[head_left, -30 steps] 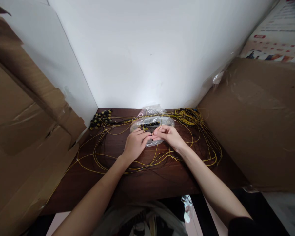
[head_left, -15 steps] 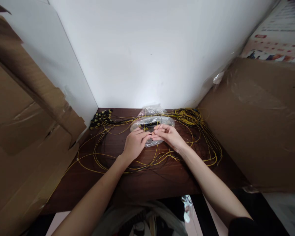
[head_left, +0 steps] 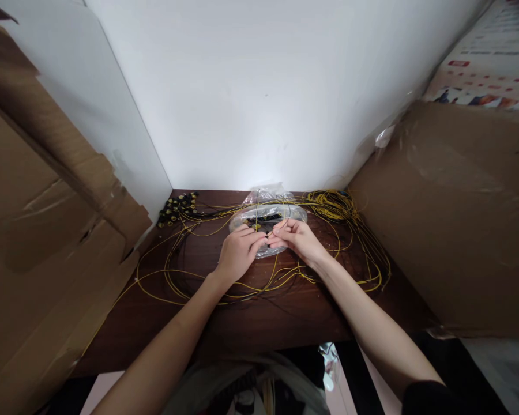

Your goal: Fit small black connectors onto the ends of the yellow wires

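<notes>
My left hand (head_left: pixel 239 249) is pinched at the fingertips over a clear plastic bag (head_left: pixel 294 214). Whatever it pinches is too small to make out. Facing it, my right hand (head_left: pixel 300 241) holds a thin wire (head_left: pixel 285 222) between thumb and forefinger. The fingertips of both hands nearly meet, with a tiny dark bit between them. Inside the open bag lie small black and yellow parts (head_left: pixel 263 219), partly hidden by my fingers. Yellow and black cables (head_left: pixel 242 297) loop around the hands on the dark wooden table (head_left: pixel 285 328).
A cluster of black and yellow connectors (head_left: pixel 177 208) lies at the back left, a coil of yellow cable (head_left: pixel 335 206) at the back right. Cardboard stands on the left (head_left: pixel 47 242) and right (head_left: pixel 450 230). A white panel (head_left: pixel 259 104) closes off the back. Below the table's front edge sits an open bag (head_left: pixel 259 374).
The wire in my right hand has tilted, and thin wire ends above the bag have shifted slightly right. Both hands stay in nearly the same place.
</notes>
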### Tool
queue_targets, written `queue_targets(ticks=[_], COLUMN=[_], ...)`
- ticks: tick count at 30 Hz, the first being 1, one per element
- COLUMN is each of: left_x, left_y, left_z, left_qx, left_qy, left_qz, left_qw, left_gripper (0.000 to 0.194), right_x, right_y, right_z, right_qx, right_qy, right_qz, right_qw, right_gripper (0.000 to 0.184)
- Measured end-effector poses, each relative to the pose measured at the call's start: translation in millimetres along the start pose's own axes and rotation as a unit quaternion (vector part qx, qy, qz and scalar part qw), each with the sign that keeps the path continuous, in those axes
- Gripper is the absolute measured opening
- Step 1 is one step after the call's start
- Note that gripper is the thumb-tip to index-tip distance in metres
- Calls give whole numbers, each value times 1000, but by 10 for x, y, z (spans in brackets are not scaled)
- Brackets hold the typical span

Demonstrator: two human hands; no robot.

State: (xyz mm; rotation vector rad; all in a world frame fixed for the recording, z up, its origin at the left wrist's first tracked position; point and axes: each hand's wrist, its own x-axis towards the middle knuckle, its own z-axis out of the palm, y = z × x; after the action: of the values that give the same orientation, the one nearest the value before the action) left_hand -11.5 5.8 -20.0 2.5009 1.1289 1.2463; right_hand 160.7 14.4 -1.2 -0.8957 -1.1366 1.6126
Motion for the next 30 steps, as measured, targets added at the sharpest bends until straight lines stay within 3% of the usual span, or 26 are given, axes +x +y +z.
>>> queue_targets(ticks=[7, 18, 30], left_x=[-2, -3, -6], left_y=[-9, -16, -17], left_z=[-2, 4, 15], left_qx=[-4, 7, -1], left_qy=[0, 2, 2], left_qz=[0, -1, -9], left_qw=[1000, 1000, 1000], left_gripper=[20, 22, 21], right_x=[-4, -11, -3], right_y=[-20, 18, -4], right_z=[18, 1, 21], right_qx=[38, -28, 17], right_qy=[14, -11, 12], right_qz=[4, -16, 2], right_qw=[999, 999, 1000], right_gripper=[33, 22, 32])
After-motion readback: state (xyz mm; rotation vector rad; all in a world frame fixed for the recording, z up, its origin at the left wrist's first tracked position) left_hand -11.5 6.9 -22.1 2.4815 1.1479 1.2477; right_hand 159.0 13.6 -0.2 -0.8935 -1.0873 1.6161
